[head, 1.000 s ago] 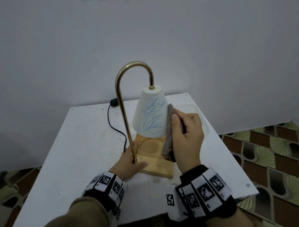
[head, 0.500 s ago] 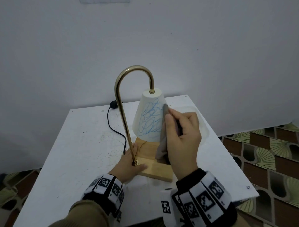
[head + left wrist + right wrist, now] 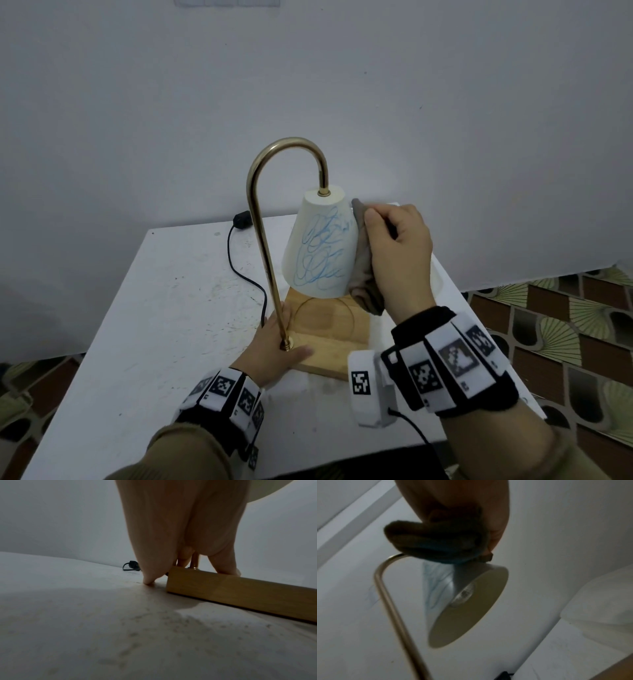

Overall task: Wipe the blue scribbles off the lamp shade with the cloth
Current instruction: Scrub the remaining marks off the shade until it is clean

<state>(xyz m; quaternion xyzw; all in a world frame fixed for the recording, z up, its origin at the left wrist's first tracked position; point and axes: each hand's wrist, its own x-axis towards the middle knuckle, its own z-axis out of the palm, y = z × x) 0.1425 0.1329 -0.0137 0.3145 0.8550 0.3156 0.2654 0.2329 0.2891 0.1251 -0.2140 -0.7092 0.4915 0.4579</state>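
Black cord (image 3: 239, 270) trails off the back left of the white table (image 3: 164, 308); keep it out of play.

Left hand (image 3: 270, 349) sits at the near left corner of the wooden lamp base (image 3: 329, 325), fingers (image 3: 223, 566) relaxed and spread around the foot of the brass stem (image 3: 265, 260), thumb on top of the wood, outer finger tip on the table. Nothing clamped, just pressing. Judgement: keep that weight down, since a sideways wipe on a shade hung from a thin curved stem will likely tip or twist the lamp.

Lamp shade (image 3: 318, 243) hangs in the middle, over the base, blue scribbles (image 3: 322, 253) across the whole face toward the camera, seemingly untouched. So wiping looks barely begun.

Cloth (image 3: 364, 270), brown, is bunched against the right flank of the shade, top to rim; the right wrist view shows a blue patch on its folds. Right hand (image 3: 399, 253) has fingers curled tight around the cloth, thumb on its near edge.

To do this well: drag the cloth leftward across the marks with flat, firm pressure, follow the cone's curve, work top to bottom in overlapping passes, refold to a clean face so ink doesn't smear. Push toward the stem side gently; the shade may swing.
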